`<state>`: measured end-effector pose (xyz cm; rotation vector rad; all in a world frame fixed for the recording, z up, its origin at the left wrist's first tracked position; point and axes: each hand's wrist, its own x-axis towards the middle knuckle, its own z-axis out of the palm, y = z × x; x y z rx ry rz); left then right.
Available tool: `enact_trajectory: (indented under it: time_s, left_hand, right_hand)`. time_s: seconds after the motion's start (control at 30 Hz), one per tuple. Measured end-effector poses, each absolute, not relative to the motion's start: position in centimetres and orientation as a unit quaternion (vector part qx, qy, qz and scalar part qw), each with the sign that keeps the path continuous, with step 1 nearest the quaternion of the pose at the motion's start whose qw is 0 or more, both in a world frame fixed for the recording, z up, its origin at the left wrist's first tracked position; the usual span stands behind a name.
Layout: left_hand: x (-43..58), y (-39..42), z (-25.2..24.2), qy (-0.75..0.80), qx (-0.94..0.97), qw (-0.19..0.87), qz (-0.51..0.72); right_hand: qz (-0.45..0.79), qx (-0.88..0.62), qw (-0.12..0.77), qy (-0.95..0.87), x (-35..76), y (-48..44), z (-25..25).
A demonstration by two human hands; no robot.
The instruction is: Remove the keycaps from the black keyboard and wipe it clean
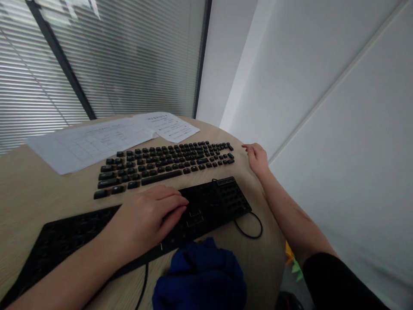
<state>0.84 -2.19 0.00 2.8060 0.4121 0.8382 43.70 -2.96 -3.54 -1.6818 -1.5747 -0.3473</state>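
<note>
A black keyboard base (206, 204) with its main keycaps off lies slantwise across the table. Over its middle is my left hand (155, 211), with thumb and fingertips close together in a pinch; anything between them is hidden. Behind the base, loose black keycaps (161, 174) stand in rows laid out like a keyboard. To the right of these rows, my right hand (257, 158) rests at the table's edge. Its index finger points left, the other fingers bend loosely, and nothing shows in it.
Printed paper sheets (106, 140) lie at the back of the round wooden table (22, 185). A crumpled blue cloth (200, 277) sits at the near edge. One black cable (254, 237) loops beside the base. White walls (322, 86) stand close on the right, blinds (138, 56) behind.
</note>
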Motion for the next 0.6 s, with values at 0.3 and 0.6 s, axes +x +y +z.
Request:
enact_trajectory:
  time_s: [0.3, 0.6]
  left_hand:
    - [1.3, -1.8, -1.3, 0.163, 0.967, 0.077, 0.182]
    - [1.6, -2.7, -3.0, 0.196, 0.972, 0.056, 0.112]
  right_hand:
    - [0.115, -0.547, 0.688, -0.462, 37.6, -11.9, -0.9]
    - [0.353, -0.566, 0.623, -0.408, 34.4, -17.1, -4.2]
